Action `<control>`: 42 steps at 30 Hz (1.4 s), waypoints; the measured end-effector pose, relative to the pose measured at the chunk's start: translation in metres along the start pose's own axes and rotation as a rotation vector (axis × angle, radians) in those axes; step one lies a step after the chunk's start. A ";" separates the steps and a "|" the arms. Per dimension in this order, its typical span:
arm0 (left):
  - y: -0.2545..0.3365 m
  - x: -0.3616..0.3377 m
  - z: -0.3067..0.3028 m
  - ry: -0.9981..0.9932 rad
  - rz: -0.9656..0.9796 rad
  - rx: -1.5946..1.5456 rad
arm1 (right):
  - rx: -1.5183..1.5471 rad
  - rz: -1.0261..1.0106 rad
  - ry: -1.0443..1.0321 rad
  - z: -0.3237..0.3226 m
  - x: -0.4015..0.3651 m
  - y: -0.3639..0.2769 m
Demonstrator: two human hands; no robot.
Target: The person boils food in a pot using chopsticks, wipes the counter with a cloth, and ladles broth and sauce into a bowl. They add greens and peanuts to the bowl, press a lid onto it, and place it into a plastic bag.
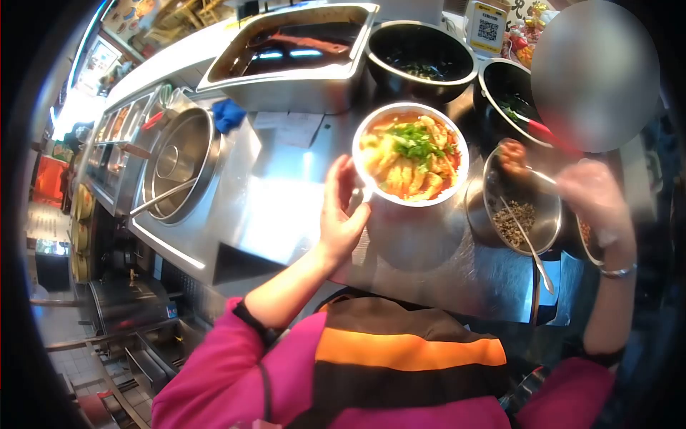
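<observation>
My left hand (343, 207) grips the near-left rim of a white bowl (411, 154) filled with orange soup, pale noodles or dumplings and chopped green onion, held just above the steel counter (286, 207). My right hand (593, 196) is blurred at the right, over small steel condiment bowls, and seems to hold a thin utensil handle. A steel bowl of brown minced topping (518, 218) with a spoon (532, 247) in it sits just right of the soup bowl.
A steel tray of dark sauce (293, 50) and two black bowls of greens (421, 61) (511, 96) stand at the back. A big steel pot with a ladle (179, 161) is sunk in the counter at the left. A QR-code sign (487, 27) stands far back.
</observation>
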State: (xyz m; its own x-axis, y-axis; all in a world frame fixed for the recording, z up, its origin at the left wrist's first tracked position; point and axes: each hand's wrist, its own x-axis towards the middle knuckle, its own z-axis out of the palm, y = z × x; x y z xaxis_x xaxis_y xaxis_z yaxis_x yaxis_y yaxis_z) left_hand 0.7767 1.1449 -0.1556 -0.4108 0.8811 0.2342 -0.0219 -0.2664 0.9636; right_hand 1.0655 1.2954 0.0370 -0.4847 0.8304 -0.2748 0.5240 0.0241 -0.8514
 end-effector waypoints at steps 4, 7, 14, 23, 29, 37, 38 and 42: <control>0.014 -0.006 -0.032 -0.091 0.027 0.108 | -0.033 -0.023 -0.082 0.068 0.036 -0.011; 0.013 -0.006 -0.058 -0.116 0.082 0.144 | -0.264 -0.387 0.077 0.107 0.057 0.010; 0.021 0.005 -0.086 0.131 0.119 0.104 | -1.069 -0.771 0.545 0.114 0.024 -0.019; 0.010 0.000 -0.080 0.242 0.190 0.119 | -0.414 0.075 0.848 -0.076 -0.078 0.107; 0.018 0.003 -0.071 0.188 0.151 0.296 | -0.007 0.377 0.927 -0.049 -0.086 0.107; 0.000 0.001 -0.042 0.129 0.051 0.315 | 0.264 -0.387 0.665 0.094 -0.080 0.148; 0.000 0.002 -0.042 0.116 0.058 0.349 | 0.391 -0.310 0.670 0.103 -0.074 0.124; -0.002 0.003 -0.046 0.125 0.051 0.345 | -0.006 -0.433 0.765 0.089 -0.055 0.112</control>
State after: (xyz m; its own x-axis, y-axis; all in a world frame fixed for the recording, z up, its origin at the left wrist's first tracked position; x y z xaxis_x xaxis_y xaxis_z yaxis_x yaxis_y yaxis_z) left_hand 0.7334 1.1302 -0.1631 -0.5119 0.8099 0.2864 0.3015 -0.1427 0.9427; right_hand 1.0890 1.2033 -0.0833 -0.0408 0.8928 0.4485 0.4073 0.4248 -0.8085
